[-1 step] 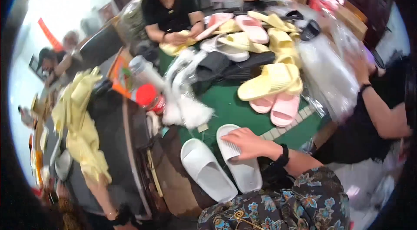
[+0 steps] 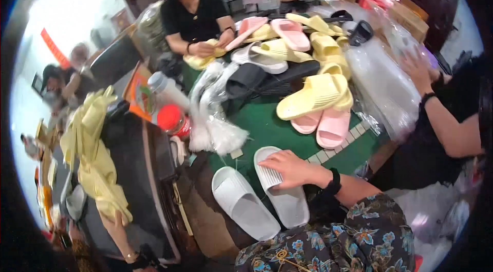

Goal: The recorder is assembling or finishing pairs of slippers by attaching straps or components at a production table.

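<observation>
1 pale slipper (image 2: 290,208) lies at the green table's (image 2: 269,130) near edge, its match (image 2: 241,205) just left; the right hand (image 2: 294,169) covers its strap, grip unclear; the left hand (image 2: 116,227) meets a yellow bundle (image 2: 97,169), grip unclear too

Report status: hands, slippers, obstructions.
Right hand on strap of one white slipper; mate beside it. Left hand at yellow item, grip unclear. Clear plastic, slipper pile beyond, apart from pair.
</observation>
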The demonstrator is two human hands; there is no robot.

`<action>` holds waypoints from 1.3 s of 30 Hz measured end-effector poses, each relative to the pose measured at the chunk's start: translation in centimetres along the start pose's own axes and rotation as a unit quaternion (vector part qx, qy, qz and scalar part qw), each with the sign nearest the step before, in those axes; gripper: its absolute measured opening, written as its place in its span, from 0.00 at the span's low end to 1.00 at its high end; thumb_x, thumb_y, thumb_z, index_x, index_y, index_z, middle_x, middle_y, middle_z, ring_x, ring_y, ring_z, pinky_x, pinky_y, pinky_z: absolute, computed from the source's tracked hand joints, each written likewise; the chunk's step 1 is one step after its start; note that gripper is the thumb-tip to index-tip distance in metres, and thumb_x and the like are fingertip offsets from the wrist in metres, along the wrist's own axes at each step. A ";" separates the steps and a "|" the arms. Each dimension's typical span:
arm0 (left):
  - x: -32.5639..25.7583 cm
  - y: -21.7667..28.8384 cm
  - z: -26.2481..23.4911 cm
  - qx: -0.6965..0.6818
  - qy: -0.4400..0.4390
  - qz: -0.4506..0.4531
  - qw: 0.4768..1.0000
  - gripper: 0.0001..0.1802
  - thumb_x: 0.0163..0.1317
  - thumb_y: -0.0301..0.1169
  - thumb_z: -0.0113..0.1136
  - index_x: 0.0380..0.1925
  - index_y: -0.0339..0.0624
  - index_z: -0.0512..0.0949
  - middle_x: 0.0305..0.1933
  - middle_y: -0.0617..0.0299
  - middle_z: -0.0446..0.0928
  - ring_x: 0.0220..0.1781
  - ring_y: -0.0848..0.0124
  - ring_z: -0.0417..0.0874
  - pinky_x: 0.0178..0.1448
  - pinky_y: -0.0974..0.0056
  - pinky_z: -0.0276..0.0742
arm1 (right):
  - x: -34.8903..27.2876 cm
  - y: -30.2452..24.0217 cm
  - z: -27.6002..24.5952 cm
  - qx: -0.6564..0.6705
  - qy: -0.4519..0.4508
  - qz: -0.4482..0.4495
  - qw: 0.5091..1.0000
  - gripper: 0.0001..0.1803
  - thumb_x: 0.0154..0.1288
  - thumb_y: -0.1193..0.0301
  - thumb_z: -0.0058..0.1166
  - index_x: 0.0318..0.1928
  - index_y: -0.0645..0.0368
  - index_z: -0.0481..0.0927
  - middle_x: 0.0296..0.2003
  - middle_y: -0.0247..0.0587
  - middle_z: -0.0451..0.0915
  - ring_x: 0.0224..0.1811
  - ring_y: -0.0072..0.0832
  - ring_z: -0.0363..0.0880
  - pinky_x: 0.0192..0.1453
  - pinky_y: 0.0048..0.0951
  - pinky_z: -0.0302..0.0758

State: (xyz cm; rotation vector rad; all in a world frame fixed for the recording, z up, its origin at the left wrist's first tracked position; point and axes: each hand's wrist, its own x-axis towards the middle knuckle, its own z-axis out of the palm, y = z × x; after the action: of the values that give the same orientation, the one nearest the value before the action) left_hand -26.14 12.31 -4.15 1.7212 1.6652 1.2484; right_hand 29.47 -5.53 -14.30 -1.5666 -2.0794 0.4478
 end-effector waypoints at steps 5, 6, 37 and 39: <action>2.0 -2.8 -1.2 0.238 0.077 -0.014 0.968 0.49 0.58 0.41 0.68 0.71 0.29 0.54 0.67 0.36 0.63 0.70 0.45 0.64 0.74 0.52 0.55 | 0.9 -0.1 -9.4 -0.062 0.190 0.014 0.980 0.40 0.43 0.53 0.72 0.57 0.58 0.76 0.53 0.50 0.76 0.57 0.46 0.73 0.61 0.42 0.70; 1.9 -2.2 -1.7 0.177 0.069 -0.022 0.982 0.46 0.58 0.40 0.68 0.69 0.28 0.56 0.65 0.38 0.66 0.66 0.49 0.67 0.70 0.54 0.61 | 1.4 0.0 -12.4 -0.029 0.224 -0.001 0.974 0.41 0.43 0.52 0.72 0.57 0.58 0.76 0.55 0.51 0.75 0.59 0.46 0.73 0.63 0.41 0.69; -10.0 19.9 12.8 0.005 -0.395 0.214 0.893 0.16 0.47 0.25 0.73 0.35 0.34 0.76 0.32 0.55 0.75 0.33 0.62 0.78 0.38 0.63 0.71 | 2.4 -3.7 -0.7 0.168 -0.127 -0.076 0.975 0.24 0.62 0.66 0.58 0.57 0.61 0.74 0.54 0.51 0.76 0.51 0.45 0.78 0.59 0.41 0.73; -9.9 19.3 13.9 0.078 -0.423 0.237 0.871 0.14 0.51 0.26 0.70 0.37 0.34 0.78 0.34 0.51 0.77 0.35 0.54 0.79 0.41 0.59 0.74 | 1.7 -3.4 -0.2 0.183 -0.180 -0.047 0.965 0.24 0.62 0.65 0.58 0.57 0.61 0.73 0.53 0.50 0.77 0.51 0.44 0.78 0.57 0.41 0.74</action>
State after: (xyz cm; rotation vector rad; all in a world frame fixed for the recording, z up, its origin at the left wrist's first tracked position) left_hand -2.77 3.19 1.72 2.3803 0.8540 0.3603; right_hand 26.51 -4.92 -12.05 -1.2317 -2.1572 1.0828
